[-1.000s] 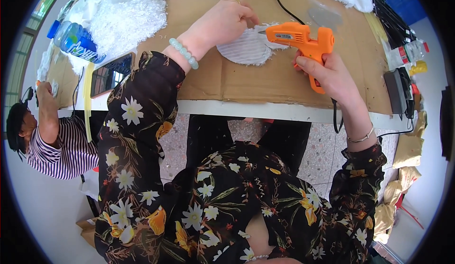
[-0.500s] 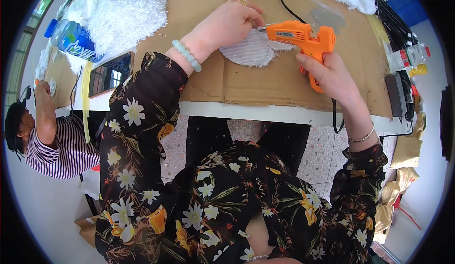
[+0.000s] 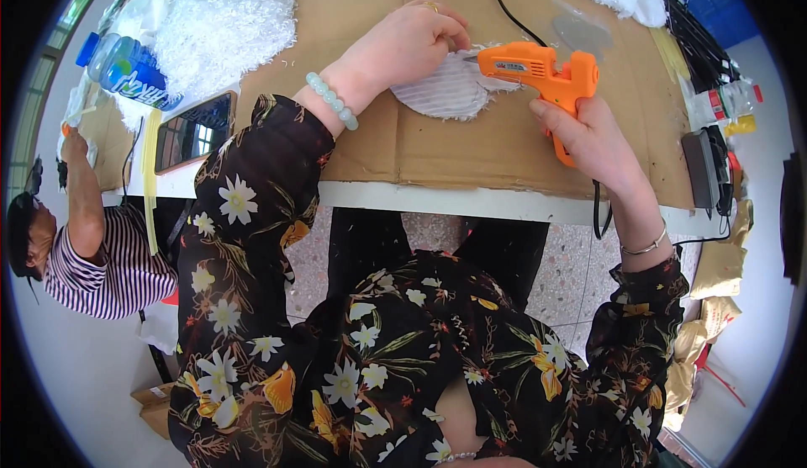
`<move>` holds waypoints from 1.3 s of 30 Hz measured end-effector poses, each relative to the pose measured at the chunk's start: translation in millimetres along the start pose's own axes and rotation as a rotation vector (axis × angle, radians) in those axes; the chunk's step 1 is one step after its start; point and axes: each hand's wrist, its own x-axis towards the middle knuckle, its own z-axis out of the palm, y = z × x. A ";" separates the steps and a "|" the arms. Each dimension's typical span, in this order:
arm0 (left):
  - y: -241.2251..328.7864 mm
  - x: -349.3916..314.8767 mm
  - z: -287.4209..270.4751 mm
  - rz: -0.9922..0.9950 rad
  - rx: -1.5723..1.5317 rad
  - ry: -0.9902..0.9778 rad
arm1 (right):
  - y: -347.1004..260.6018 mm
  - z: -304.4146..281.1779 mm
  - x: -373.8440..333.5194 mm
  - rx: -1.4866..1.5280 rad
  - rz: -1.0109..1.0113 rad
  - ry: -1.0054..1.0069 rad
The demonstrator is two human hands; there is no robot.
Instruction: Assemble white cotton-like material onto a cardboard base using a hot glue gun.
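Observation:
My right hand is wrapped round the handle of an orange hot glue gun, with the thumb along its near side. The grey nozzle points left, over a white striped piece with frayed edges that lies on the cardboard. At the far edge of that piece is my left hand, its fingers bent and drawn together. What the left fingertips pinch, if anything, is hidden. The gun's black cord hangs below the handle over the table's near edge.
Brown cardboard covers the table. White shredded material, a blue-labelled bottle and a phone lie left. Black strips and a dark box-shaped object are at the right. A person in stripes works at far left.
The glue gun and my right hand have shifted slightly right, drawing the nozzle away from my left fingertips. My left hand has hardly moved. The other person's raised hand has gone up a little.

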 end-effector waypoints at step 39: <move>9.3 -3.3 3.1 0.210 0.140 0.152 | 6.3 -10.8 -16.4 0.029 0.012 0.100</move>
